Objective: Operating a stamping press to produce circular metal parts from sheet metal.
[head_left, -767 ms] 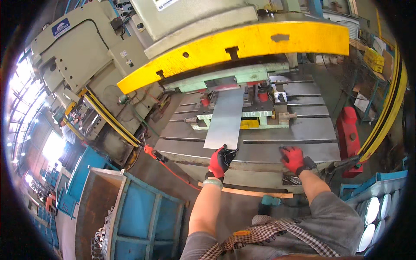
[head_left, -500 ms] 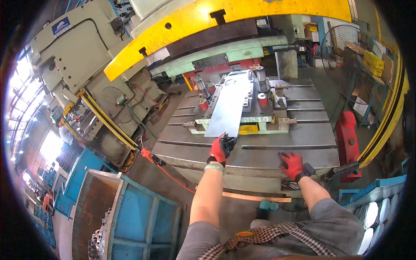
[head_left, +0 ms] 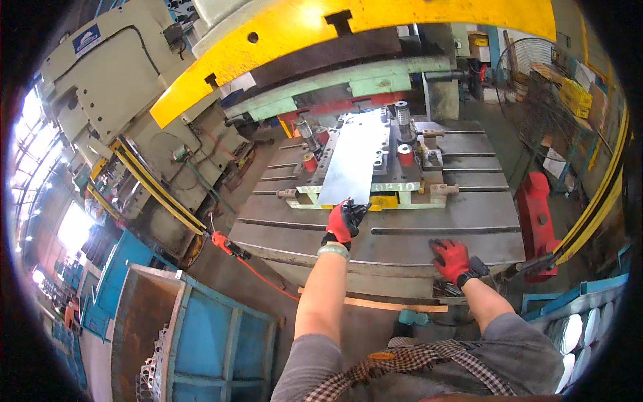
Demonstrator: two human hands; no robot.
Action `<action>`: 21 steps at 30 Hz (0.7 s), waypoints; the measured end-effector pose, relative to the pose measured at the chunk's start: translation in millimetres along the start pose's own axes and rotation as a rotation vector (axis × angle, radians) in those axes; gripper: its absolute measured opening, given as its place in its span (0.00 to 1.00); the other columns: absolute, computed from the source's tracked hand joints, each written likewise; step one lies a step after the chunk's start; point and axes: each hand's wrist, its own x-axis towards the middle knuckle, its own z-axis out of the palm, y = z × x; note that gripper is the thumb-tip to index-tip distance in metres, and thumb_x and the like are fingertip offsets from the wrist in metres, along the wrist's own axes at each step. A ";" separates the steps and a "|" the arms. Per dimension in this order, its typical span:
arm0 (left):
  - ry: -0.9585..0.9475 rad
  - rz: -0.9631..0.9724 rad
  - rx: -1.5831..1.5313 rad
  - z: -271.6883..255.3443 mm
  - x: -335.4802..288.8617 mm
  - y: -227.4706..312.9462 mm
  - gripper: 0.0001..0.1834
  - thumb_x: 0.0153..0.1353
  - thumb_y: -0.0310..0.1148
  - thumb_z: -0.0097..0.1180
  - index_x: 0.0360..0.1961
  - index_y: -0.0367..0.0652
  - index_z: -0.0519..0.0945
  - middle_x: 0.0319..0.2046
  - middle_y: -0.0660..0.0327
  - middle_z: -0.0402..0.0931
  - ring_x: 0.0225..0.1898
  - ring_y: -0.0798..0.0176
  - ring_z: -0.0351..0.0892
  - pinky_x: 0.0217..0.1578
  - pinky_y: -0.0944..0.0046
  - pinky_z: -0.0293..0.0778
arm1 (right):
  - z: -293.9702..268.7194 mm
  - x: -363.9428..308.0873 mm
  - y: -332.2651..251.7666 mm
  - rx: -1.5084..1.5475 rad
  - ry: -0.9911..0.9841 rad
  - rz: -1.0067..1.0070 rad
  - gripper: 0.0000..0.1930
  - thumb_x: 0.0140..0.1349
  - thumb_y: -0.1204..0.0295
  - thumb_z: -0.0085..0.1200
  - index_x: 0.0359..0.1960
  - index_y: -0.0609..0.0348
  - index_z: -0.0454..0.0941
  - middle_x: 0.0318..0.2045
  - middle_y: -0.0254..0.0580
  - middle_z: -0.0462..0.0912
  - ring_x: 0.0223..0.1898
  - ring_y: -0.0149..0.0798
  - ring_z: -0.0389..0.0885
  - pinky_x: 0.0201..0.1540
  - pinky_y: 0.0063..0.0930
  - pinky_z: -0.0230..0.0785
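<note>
A long, shiny metal sheet (head_left: pixel 350 171) lies lengthwise over the lower die (head_left: pixel 412 185) of a press. My left hand (head_left: pixel 345 221), in a red and black glove, is closed at the sheet's near edge, its fingertips gripping the metal. To the right, my right hand (head_left: pixel 452 259), also gloved in red, rests on the front of the slotted press table (head_left: pixel 462 208) with fingers spread and nothing in them. Red-collared guide posts (head_left: pixel 405 154) stand beside the sheet.
A yellow-edged press ram (head_left: pixel 375 23) hangs above the die. At the lower left stands a blue metal bin (head_left: pixel 221 335) with punched scrap inside. A red stand (head_left: pixel 536 218) is at the table's right, and a blue rack of round discs (head_left: pixel 583 331) at the lower right.
The metal sheet has slid slightly farther over the die, away from me, with my left hand following at its near edge. My right hand remains on the table.
</note>
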 end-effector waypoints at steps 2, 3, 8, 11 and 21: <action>-0.092 0.393 0.479 0.0 -1.3 -4.5 0.15 0.64 0.35 0.40 0.41 0.32 0.68 0.39 0.46 0.76 0.40 0.53 0.79 0.39 0.64 0.77 | -1.5 1.4 -1.7 0.007 0.009 -0.013 0.27 0.40 0.61 0.61 0.47 0.41 0.74 0.46 0.41 0.72 0.48 0.50 0.68 0.48 0.44 0.63; -0.005 0.323 0.334 -8.7 -9.8 -24.6 0.14 0.65 0.34 0.39 0.41 0.32 0.67 0.39 0.46 0.75 0.41 0.52 0.78 0.40 0.64 0.77 | -0.3 4.6 -9.5 0.024 0.012 -0.039 0.26 0.40 0.61 0.61 0.47 0.41 0.74 0.47 0.41 0.72 0.49 0.50 0.68 0.48 0.44 0.63; 0.159 -0.257 -0.611 3.3 -2.1 -32.1 0.15 0.65 0.35 0.40 0.44 0.33 0.67 0.41 0.46 0.74 0.43 0.50 0.77 0.40 0.63 0.77 | 0.6 1.8 -4.6 0.009 -0.012 -0.014 0.26 0.42 0.60 0.60 0.47 0.41 0.74 0.48 0.41 0.72 0.49 0.49 0.68 0.49 0.45 0.61; 0.189 -0.505 -1.052 -5.9 -0.9 -24.1 0.16 0.64 0.36 0.43 0.46 0.35 0.66 0.41 0.48 0.74 0.41 0.51 0.77 0.40 0.61 0.77 | -3.1 3.4 -8.1 0.028 -0.012 -0.020 0.25 0.43 0.61 0.59 0.48 0.41 0.73 0.48 0.42 0.72 0.50 0.50 0.67 0.50 0.46 0.60; 0.580 0.057 0.470 -22.9 5.2 -47.8 0.14 0.57 0.32 0.52 0.43 0.39 0.72 0.40 0.54 0.75 0.39 0.58 0.77 0.41 0.59 0.73 | 2.2 5.8 -16.4 0.061 -0.113 -0.025 0.27 0.47 0.56 0.56 0.52 0.42 0.70 0.51 0.41 0.70 0.53 0.50 0.64 0.55 0.48 0.55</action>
